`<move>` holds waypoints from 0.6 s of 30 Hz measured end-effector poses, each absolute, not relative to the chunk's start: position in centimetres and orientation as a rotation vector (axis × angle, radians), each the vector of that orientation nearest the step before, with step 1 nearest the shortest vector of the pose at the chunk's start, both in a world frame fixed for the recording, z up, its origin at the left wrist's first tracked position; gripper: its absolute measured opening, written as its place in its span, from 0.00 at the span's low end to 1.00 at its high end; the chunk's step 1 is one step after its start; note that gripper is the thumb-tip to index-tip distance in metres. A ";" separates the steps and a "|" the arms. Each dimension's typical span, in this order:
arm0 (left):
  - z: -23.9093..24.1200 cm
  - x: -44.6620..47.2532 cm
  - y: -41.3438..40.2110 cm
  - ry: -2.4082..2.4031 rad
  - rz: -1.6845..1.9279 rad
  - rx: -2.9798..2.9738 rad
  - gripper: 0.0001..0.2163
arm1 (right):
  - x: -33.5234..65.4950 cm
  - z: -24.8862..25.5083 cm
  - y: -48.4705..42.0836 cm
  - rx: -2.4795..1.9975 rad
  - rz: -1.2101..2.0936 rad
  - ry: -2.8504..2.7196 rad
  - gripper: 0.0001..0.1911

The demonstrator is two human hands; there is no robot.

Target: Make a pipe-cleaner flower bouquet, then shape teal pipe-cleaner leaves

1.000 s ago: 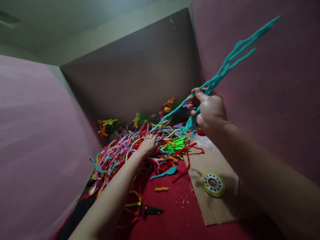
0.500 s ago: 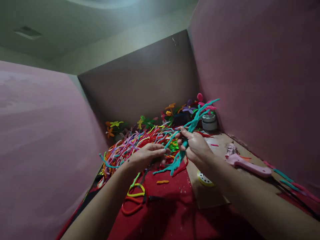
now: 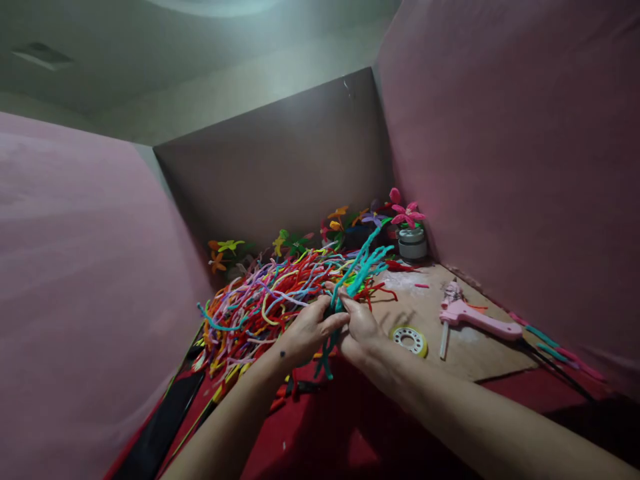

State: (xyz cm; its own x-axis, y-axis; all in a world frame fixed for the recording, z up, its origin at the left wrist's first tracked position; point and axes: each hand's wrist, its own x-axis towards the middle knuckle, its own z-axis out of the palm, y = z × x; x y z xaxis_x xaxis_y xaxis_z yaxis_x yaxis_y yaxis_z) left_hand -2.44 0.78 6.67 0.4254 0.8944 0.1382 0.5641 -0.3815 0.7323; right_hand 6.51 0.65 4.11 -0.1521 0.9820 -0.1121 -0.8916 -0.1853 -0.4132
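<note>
A bundle of turquoise pipe cleaners (image 3: 361, 275) stands tilted between my two hands, its loose ends fanning up to the right and a few tips poking out below. My right hand (image 3: 361, 327) is closed around the bundle's middle. Against it from the left presses my left hand (image 3: 313, 328), thumb and fingers closed on the same turquoise stems. The fingertips partly hide one another. Just behind my hands lies a large heap of multicoloured pipe cleaners (image 3: 285, 283).
On a wooden board (image 3: 480, 353) to the right lie a pink hot glue gun (image 3: 480, 320) and a yellow-rimmed tape roll (image 3: 410, 341). Pipe-cleaner flowers (image 3: 408, 213) and a grey-white pot (image 3: 413, 245) stand at the back. Pink walls (image 3: 525, 133) enclose the sides.
The turquoise bundle has come down and left and stands steeper. My left hand has moved in against my right hand; before, it held one stem apart. The view has shifted slightly.
</note>
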 end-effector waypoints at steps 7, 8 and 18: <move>6.5 -4.2 1.5 1.283 0.824 2.000 0.04 | 6.1 3.3 0.5 -0.432 1.692 -0.446 0.07; 6.9 -4.8 1.7 1.326 0.887 1.949 0.04 | 6.4 3.1 1.1 -0.514 1.680 -0.515 0.07; 6.7 -9.3 6.6 1.289 1.266 1.325 0.09 | 11.2 4.6 14.4 -0.980 1.060 -0.999 0.13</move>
State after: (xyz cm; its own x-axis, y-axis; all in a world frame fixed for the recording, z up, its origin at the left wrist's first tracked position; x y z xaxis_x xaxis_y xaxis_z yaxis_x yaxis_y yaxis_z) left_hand -9.30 6.63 6.72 -0.0538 0.9944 0.0909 0.1082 -0.0846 0.9905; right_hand 11.17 14.41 4.57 0.1852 0.9695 0.1602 -0.2172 0.1994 -0.9555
